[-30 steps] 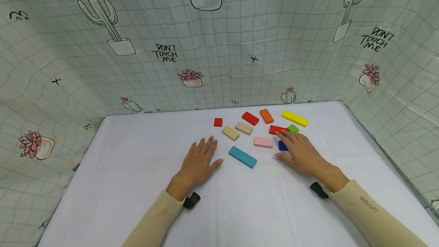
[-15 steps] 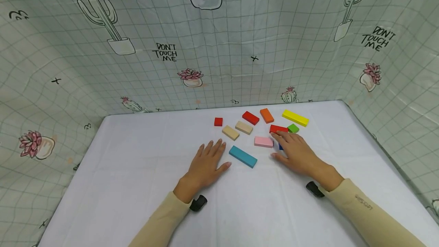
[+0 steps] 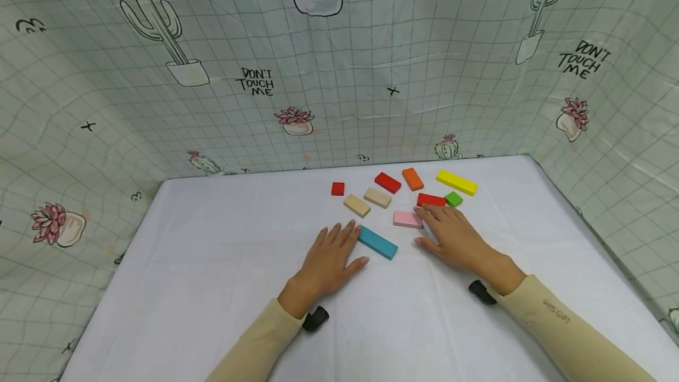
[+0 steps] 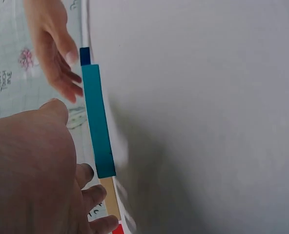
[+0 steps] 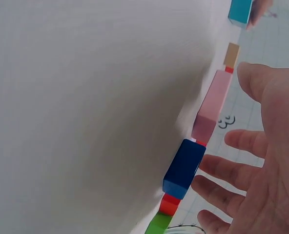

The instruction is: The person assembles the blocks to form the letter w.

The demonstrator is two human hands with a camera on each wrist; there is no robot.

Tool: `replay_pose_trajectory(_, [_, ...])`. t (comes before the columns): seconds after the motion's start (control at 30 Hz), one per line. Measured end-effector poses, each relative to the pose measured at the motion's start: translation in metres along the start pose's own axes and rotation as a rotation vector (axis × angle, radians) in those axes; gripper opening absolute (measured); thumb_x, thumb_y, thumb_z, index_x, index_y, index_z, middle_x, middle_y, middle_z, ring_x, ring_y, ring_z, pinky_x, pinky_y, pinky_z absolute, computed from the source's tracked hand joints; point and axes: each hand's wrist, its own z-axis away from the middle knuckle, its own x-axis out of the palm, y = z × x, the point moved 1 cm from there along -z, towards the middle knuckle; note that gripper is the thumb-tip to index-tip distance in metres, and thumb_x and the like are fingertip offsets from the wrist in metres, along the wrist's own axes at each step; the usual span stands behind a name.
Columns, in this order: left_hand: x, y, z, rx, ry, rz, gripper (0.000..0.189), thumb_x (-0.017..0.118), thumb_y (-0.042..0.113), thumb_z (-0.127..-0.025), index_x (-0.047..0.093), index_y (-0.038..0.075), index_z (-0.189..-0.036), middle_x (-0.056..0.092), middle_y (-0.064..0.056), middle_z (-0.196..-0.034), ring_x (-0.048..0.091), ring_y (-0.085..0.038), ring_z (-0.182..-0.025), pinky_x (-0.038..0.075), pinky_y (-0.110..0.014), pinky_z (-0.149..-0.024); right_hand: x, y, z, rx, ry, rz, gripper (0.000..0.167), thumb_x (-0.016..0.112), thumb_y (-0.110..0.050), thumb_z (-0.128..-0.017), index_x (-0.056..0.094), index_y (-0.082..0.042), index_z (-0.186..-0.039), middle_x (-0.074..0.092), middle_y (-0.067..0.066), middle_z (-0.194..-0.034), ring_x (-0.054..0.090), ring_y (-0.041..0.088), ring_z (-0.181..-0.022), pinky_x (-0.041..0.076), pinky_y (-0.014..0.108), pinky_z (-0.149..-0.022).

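While the left hand (image 3: 328, 263), fingers spread and gripping nothing, lies at one end of the teal block (image 3: 379, 243), and the right hand (image 3: 457, 241), equally released, screens the blue block (image 5: 184, 166) from above, a low sweep could knock either block askew; the pink block (image 3: 406, 219) and red block (image 3: 431, 200) just ahead of the right hand might get dragged; beyond, the green block (image 3: 454, 198) could shift too.

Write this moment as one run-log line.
Left hand: empty, beside teal block | right hand: empty, over dark blue block | pink block: on white tabletop
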Motion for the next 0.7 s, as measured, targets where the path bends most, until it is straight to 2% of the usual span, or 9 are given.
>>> replay_pose_trajectory(0.33, [0.003,0.009,-0.002,0.024,0.005,-0.036,0.072,0.051,0.054,-0.109,0.036,0.013,-0.166,0.032,-0.009,-0.173,0.032,-0.035,-0.158,0.024,-0.054,-0.129,0.002,-0.004,-0.001,-0.032,0.023,0.019,0.068,0.078,-0.029,-0.097,0.052,-0.002,-0.153,0.055,0.024,-0.151,0.049,0.045,-0.138,0.037,0.067,-0.116])
replay_pose_trajectory(0.7, [0.005,0.016,-0.004,0.026,0.015,-0.139,0.071,0.049,0.059,-0.108,0.038,0.020,-0.166,0.037,-0.012,-0.169,0.041,-0.032,-0.151,0.031,-0.050,-0.126,0.002,-0.007,-0.003,-0.033,0.013,0.019,0.065,0.080,-0.029,-0.095,0.056,-0.004,-0.150,0.057,0.022,-0.149,0.050,0.043,-0.139,0.036,0.066,-0.118])
